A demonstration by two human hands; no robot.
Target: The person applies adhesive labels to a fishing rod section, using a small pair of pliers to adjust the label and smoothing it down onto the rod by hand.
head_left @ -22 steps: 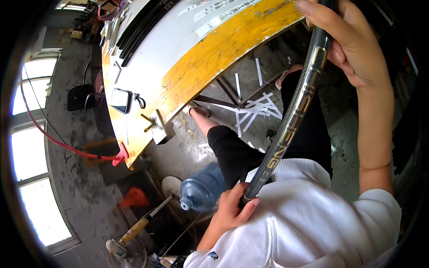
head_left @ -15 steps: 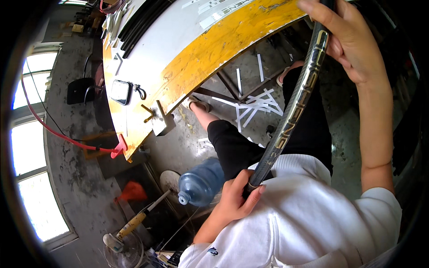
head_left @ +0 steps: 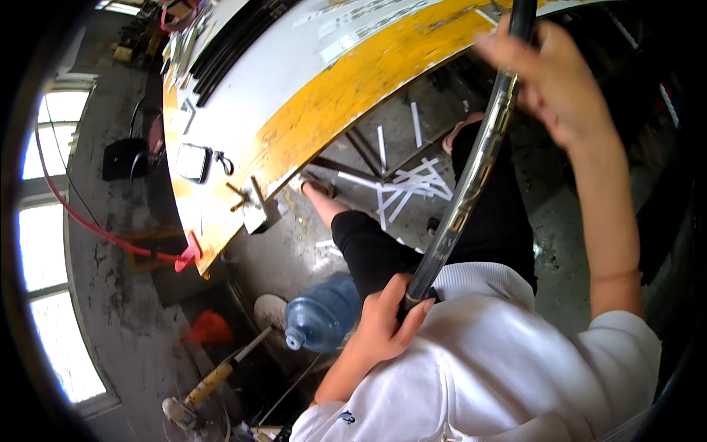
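Note:
A long glossy black rod (head_left: 471, 184) with gold lettering slants from my lap up past the table edge. Its lower end sits in my left hand (head_left: 383, 317), closed round it with the thumb along the side. Near the top of the view my right hand (head_left: 563, 96) is wrapped loosely about the upper part, the thumb crossing in front. That hand is smeared by motion. The rod's far end runs out of the picture.
A yellow-edged table (head_left: 309, 110) carries several black rods (head_left: 228, 55), clear printed sheets (head_left: 361, 33) and a smartwatch-like device (head_left: 194, 162). White strips (head_left: 416, 188) litter the floor. A blue water bottle (head_left: 324, 313) and a fan (head_left: 184, 412) stand at lower left.
The rod has turned about its length, so its lettering now shows at a slant. My right hand has shifted slightly left and down. The whole view has moved a little.

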